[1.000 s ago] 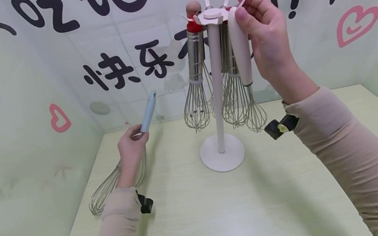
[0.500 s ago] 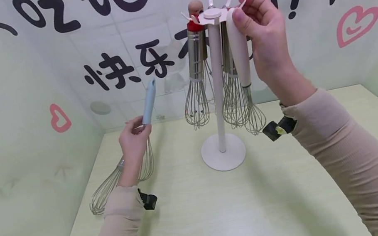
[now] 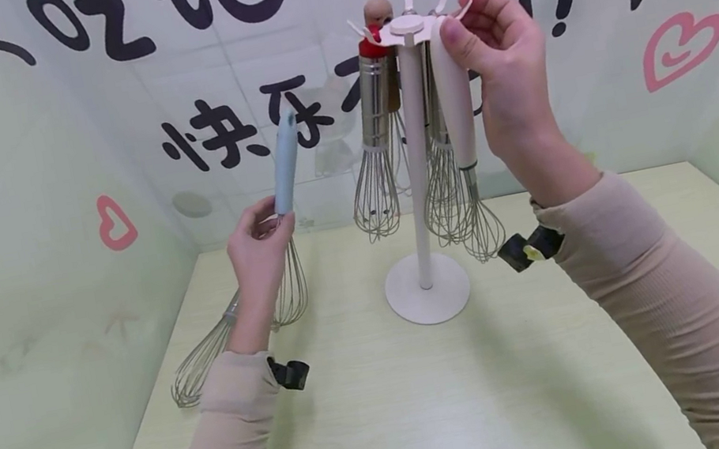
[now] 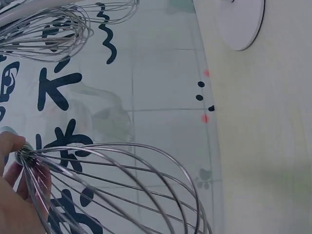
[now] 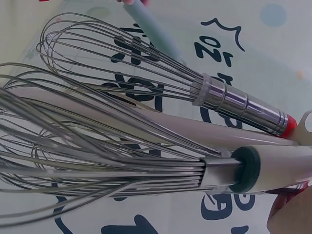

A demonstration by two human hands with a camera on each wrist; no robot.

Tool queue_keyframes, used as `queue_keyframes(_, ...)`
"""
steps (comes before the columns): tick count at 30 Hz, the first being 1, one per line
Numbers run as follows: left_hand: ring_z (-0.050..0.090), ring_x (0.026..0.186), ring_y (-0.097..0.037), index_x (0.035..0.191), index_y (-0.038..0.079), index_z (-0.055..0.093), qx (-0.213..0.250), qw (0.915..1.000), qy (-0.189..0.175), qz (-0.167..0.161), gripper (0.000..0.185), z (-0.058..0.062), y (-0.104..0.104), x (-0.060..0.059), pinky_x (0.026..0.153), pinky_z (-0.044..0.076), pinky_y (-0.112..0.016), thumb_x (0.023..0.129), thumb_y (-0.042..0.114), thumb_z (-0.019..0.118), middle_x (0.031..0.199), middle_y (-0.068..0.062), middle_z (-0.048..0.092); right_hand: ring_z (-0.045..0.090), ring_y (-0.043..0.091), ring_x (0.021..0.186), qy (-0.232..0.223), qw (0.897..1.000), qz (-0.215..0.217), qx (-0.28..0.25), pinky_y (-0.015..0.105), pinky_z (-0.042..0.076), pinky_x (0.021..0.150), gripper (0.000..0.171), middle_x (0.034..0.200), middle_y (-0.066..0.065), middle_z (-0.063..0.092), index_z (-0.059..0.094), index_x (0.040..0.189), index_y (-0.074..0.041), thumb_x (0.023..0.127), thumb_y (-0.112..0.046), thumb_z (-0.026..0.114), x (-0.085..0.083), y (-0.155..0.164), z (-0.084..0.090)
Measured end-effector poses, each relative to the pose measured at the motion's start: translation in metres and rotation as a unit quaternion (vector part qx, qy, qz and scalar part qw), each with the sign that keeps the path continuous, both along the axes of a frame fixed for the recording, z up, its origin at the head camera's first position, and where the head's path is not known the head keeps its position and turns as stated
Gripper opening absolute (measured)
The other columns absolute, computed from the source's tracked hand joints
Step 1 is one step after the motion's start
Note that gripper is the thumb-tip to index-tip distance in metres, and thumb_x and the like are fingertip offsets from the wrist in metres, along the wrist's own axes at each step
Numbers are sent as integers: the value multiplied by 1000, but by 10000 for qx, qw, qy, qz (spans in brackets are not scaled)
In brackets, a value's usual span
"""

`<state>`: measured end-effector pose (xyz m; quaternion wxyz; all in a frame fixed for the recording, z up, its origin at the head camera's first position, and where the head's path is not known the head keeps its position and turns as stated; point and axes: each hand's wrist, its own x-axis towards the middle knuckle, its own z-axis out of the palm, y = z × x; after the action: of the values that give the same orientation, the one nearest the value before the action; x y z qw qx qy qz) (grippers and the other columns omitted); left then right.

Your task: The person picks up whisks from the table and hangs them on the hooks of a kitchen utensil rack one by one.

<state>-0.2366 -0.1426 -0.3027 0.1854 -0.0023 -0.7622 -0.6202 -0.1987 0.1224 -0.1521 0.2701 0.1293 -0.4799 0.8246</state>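
My left hand point(image 3: 260, 254) grips a blue-handled whisk point(image 3: 286, 161) just below its handle. The handle points up and the wire loops point(image 4: 126, 180) hang down, above the table. My right hand point(image 3: 506, 54) is at the top of a white whisk stand point(image 3: 417, 166), pinching the top of a white-handled whisk point(image 3: 455, 95) beside a hook. Part of those fingers is hidden behind the hook. Also hanging from the stand are a steel-handled whisk with a red top point(image 3: 373, 110), a similar steel whisk point(image 3: 437, 130) and, partly hidden, a wooden-topped whisk point(image 3: 377, 10).
Another whisk point(image 3: 204, 364) lies on the table point(image 3: 392, 411) at the left, partly hidden by my left forearm. The stand's round base point(image 3: 430, 308) rests near the back wall point(image 3: 339, 188), which bears dark lettering. Side walls flank the table.
My left hand has lifted the blue-handled whisk up and a little to the right. The top of the stand has turned slightly, while my right hand has stayed nearly in place.
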Motion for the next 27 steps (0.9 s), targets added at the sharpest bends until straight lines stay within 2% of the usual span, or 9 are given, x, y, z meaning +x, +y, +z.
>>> queue_keyframes(5,59,93,-7,124,5,59,189,9994,246,-147,39,12,10,8,87,53,-15,86,10,67,120,-10,62,52,13,84,9,10000,-84,9,17,48,77,17,88,4,55,56,91,-5,84,8,64,0,-1,0)
queue_keyframes(11,60,94,-8,124,4,59,197,9981,488,-326,39,25,20,17,87,53,-15,86,9,68,119,-10,63,52,13,84,31,9999,-117,74,16,48,76,17,87,4,55,56,91,-5,84,7,65,0,-1,0)
queue_keyframes(20,60,94,-9,125,5,60,293,9959,709,-480,41,37,33,26,87,54,-17,85,9,70,118,-9,63,52,13,85,-10,10000,13,95,16,48,77,17,88,4,55,55,93,-4,84,7,65,0,1,1)
queue_keyframes(27,61,96,-9,126,7,60,365,9945,747,-634,42,45,42,35,89,54,-17,85,8,70,119,-9,62,52,13,86,-135,9997,214,25,17,49,78,17,89,5,55,55,93,-2,83,8,65,-1,4,3)
